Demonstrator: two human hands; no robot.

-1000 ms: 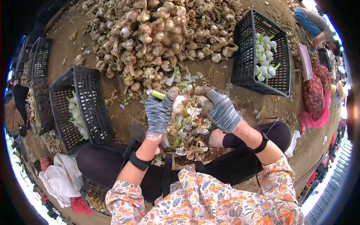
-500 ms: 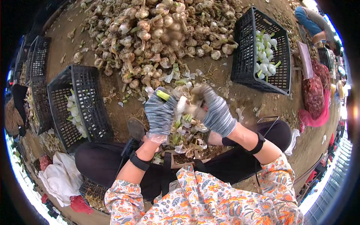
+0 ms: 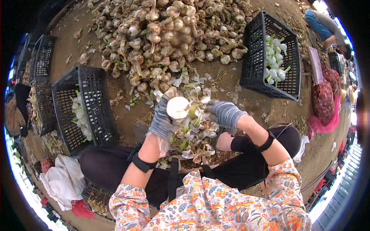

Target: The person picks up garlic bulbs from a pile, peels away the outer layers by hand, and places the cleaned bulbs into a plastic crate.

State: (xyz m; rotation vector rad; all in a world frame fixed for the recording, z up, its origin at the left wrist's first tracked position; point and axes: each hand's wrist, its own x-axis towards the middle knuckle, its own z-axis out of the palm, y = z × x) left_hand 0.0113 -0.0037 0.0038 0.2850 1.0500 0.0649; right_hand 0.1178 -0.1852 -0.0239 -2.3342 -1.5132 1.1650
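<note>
A white peeled garlic bulb (image 3: 178, 107) is gripped in my left hand (image 3: 162, 117), which wears a grey striped glove. Its round pale face points up toward me. Just to the right, my gloved right hand (image 3: 226, 114) is apart from the bulb with its fingers curled closed. What those fingers hold, if anything, I cannot make out. A pale scrap of peel (image 3: 205, 99) shows near their tips. Loose garlic skins and green bits (image 3: 190, 134) lie on the ground below and between my hands.
A large heap of unpeeled garlic (image 3: 165, 42) lies ahead. Black crates with white bulbs stand at the left (image 3: 83, 106) and right (image 3: 271, 61). Another person (image 3: 327, 25) bends at the far right, near filled red net bags (image 3: 323, 98). A white sack (image 3: 63, 179) lies lower left.
The bulb in my left hand has turned from green stalk showing to its white round face showing. My right hand has moved away from it, to the right and slightly down.
</note>
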